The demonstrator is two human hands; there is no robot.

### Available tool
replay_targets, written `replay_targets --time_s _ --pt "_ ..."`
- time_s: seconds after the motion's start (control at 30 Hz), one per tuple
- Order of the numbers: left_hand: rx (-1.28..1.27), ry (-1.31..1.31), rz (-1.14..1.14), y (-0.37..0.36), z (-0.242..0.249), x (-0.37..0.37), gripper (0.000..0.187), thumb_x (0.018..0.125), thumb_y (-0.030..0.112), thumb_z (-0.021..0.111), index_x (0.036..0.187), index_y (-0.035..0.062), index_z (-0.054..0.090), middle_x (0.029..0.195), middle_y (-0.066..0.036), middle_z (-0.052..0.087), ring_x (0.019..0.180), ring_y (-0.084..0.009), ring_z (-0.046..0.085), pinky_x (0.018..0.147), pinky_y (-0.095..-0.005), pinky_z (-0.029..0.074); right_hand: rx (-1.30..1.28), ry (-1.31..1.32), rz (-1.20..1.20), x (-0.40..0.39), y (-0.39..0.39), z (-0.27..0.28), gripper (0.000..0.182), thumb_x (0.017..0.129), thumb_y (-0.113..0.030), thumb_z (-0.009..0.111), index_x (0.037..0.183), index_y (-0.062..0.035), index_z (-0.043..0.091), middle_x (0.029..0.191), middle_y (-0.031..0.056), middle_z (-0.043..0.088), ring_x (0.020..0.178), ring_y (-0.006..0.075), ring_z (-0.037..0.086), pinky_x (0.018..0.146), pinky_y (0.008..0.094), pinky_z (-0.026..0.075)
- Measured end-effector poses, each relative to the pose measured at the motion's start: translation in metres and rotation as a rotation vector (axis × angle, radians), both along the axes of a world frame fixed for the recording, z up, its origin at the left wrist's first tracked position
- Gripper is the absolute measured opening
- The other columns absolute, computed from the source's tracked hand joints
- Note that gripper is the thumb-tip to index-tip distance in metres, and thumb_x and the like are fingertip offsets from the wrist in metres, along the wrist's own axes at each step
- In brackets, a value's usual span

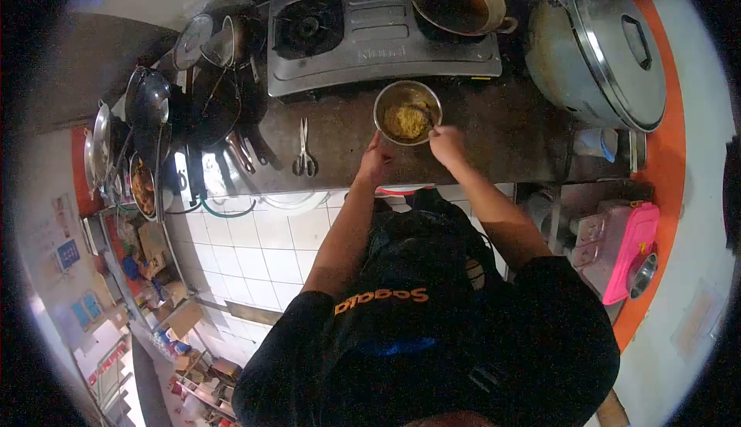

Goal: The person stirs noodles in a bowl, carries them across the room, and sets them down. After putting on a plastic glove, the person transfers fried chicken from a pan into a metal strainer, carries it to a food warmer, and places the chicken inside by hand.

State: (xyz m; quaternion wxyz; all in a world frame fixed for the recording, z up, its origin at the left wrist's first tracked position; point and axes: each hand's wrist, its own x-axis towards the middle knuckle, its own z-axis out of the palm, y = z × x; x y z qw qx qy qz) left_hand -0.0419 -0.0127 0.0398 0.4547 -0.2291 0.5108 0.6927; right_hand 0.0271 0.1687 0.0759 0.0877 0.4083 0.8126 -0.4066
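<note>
So we've got our black shirt filling the bottom of the frame, with both arms reaching up to the counter (340,138). Our left hand (373,163) is up against the near left side of the bowl (379,124), one finger raised to the rim; can't really tell how the rest are bent. Our right hand (447,146) is closed around a utensil (429,119), fingers curled in, its far end down in the yellow food (407,121). The bowl is metal and sits upper centre, just below the stove (421,58). Scissors (305,149) lie left of it, blades pointing away from us. Off in the upper right there's a big lidded pot (567,60), and at the top a pan (457,1) of dark liquid is on the stove's right side, with the left burner (309,26) bare.
</note>
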Motion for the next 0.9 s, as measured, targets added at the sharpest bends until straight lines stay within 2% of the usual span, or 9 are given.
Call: replay_targets --time_s 0.17,0.23,0.37,0.43,0.53,0.73,0.8,0.87,0.9 --pt "-0.006 0.003 -0.022 -0.002 -0.008 0.000 0.073 0.076 -0.005 0.039 0.140 0.0262 0.022 0.086 -0.004 0.048 0.069 -0.0148 0.045 0.070 -0.0355 0.045 -0.193 -0.245 -0.360 -0.026 -0.007 -0.041 0.031 0.084 -0.021 0.055 0.106 -0.0002 0.058 0.070 0.0141 0.060 0.056 0.0242 0.056 0.051 0.0372 0.046" --pt "-0.025 0.026 -0.045 -0.003 -0.016 -0.003 0.072 0.077 -0.005 0.039 0.140 0.0261 0.022 0.091 -0.005 0.051 0.069 -0.0142 0.045 0.070 -0.0352 0.045 -0.660 -0.093 -0.772 -0.036 -0.017 -0.029 0.031 0.083 -0.020 0.056 0.107 -0.0012 0.055 0.065 0.0112 0.056 0.047 0.0199 0.050 0.042 0.0348 0.041" --pt "-0.027 0.020 -0.032 0.002 -0.004 -0.004 0.067 0.080 -0.001 0.036 0.140 0.0254 0.022 0.112 -0.008 0.052 0.069 -0.0126 0.044 0.067 -0.0342 0.045 -0.760 -0.060 -0.523 -0.024 -0.016 -0.039 0.025 0.081 -0.020 0.056 0.096 -0.0007 0.059 0.067 0.0148 0.059 0.055 0.0266 0.056 0.049 0.0387 0.045" --pt "-0.049 0.008 -0.029 0.001 -0.002 -0.002 0.064 0.082 0.001 0.035 0.140 0.0252 0.021 0.119 -0.009 0.051 0.068 -0.0121 0.044 0.067 -0.0341 0.044 0.002 0.245 0.098 -0.001 -0.030 -0.028 0.023 0.079 -0.022 0.056 0.085 -0.0005 0.061 0.072 0.0188 0.060 0.066 0.0346 0.059 0.060 0.0426 0.047" --pt "0.020 0.030 -0.008 0.000 -0.007 -0.003 0.067 0.081 -0.001 0.034 0.142 0.0209 0.015 0.124 -0.010 0.047 0.063 -0.0141 0.043 0.062 -0.0295 0.040 0.146 0.062 0.331 0.014 -0.029 -0.029 0.025 0.078 -0.025 0.056 0.084 -0.0021 0.064 0.080 0.0199 0.060 0.078 0.0385 0.058 0.070 0.0433 0.047" --pt "0.017 0.069 -0.031 0.001 -0.003 0.000 0.076 0.075 -0.002 0.040 0.142 0.0175 0.010 0.130 -0.015 0.041 0.067 -0.0158 0.049 0.059 -0.0296 0.042 0.050 0.048 -0.080 -0.007 -0.007 0.004 0.024 0.078 -0.019 0.054 0.088 0.0001 0.065 0.086 0.0238 0.061 0.079 0.0370 0.059 0.070 0.0417 0.048" --pt "0.028 0.005 0.004 0.006 0.011 -0.001 0.064 0.084 0.006 0.040 0.141 0.0244 0.017 0.075 0.000 0.048 0.067 -0.0117 0.045 0.068 -0.0333 0.042 -0.060 -0.052 -0.188 -0.019 0.004 0.012 0.026 0.079 -0.020 0.054 0.090 0.0009 0.063 0.080 0.0215 0.063 0.074 0.0364 0.061 0.065 0.0426 0.048" --pt "0.000 0.020 -0.019 0.006 0.006 -0.004 0.066 0.084 0.004 0.041 0.141 0.0248 0.015 0.082 -0.001 0.050 0.067 -0.0125 0.045 0.068 -0.0338 0.042 -0.096 -0.159 -0.151 -0.033 0.006 -0.042 0.028 0.080 -0.021 0.054 0.096 0.0010 0.060 0.075 0.0188 0.064 0.070 0.0355 0.061 0.061 0.0424 0.048" --pt "-0.029 0.029 -0.041 0.004 -0.001 -0.003 0.068 0.084 0.003 0.041 0.142 0.0252 0.014 0.088 -0.003 0.053 0.067 -0.0134 0.045 0.068 -0.0344 0.043 -0.300 -0.130 -0.391 -0.038 0.000 -0.050 0.026 0.080 -0.020 0.054 0.093 0.0012 0.060 0.075 0.0195 0.063 0.071 0.0357 0.062 0.061 0.0421 0.048"
